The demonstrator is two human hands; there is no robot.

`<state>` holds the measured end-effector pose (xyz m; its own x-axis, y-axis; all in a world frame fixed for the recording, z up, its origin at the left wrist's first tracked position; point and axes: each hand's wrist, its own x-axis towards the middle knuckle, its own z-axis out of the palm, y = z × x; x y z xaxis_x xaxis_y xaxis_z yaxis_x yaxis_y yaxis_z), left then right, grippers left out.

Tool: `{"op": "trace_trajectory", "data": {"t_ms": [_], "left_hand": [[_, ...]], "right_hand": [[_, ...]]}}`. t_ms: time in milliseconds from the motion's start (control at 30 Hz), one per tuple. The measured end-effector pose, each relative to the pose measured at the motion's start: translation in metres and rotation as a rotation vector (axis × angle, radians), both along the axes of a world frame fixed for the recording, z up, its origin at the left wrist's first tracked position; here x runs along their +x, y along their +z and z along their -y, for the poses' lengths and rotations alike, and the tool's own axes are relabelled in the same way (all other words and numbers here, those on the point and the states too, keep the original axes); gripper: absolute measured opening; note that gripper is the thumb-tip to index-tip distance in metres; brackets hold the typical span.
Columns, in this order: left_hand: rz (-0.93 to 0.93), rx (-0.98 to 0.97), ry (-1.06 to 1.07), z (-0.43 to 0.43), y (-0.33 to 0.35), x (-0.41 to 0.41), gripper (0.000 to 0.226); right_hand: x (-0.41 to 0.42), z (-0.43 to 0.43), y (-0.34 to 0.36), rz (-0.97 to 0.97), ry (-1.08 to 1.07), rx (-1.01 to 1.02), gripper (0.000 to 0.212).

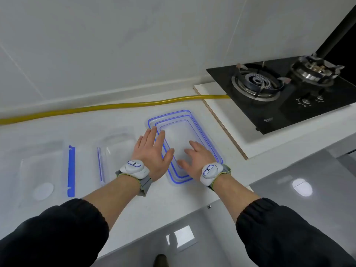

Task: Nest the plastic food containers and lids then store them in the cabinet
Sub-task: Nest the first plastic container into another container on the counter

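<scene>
A stack of clear lids with blue seal rings [179, 120] lies flat on the white counter [123, 205], right of centre. My left hand [154, 149] rests with fingers spread on the stack's left edge. My right hand [196, 158] lies flat on the stack's near right part. Left of the hands stands a clear container [115, 149] with a blue-edged clip at its side. Further left is a larger clear container [40, 170] with a blue clip [71, 170] along its right side. Neither hand grips anything.
A yellow hose [107, 107] runs along the back of the counter by the white wall. A black gas hob [285, 93] on a white board sits at the right. The counter's front edge runs diagonally, with grey glossy floor [289, 189] below.
</scene>
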<state>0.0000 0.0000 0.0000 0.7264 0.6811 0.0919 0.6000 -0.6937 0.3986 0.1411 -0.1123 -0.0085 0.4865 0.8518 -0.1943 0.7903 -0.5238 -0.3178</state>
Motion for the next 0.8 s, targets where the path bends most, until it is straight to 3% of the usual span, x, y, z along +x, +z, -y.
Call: {"op": "trace_trajectory", "data": {"t_ms": [300,600,800], "left_hand": [[-0.04,0.029,-0.108,0.005,-0.007,-0.005,0.062],[-0.036,-0.019,-0.148,0.007,-0.011,-0.016,0.054],[0.031,-0.005,-0.138,0.008,-0.012,-0.026,0.039]], "right_hand": [[-0.009,-0.001,-0.012,-0.059,0.025,-0.121,0.03],[-0.02,-0.012,-0.005,0.063,0.094,-0.219,0.032],[-0.029,-0.016,0.005,0.114,0.052,-0.144,0.028]]}}
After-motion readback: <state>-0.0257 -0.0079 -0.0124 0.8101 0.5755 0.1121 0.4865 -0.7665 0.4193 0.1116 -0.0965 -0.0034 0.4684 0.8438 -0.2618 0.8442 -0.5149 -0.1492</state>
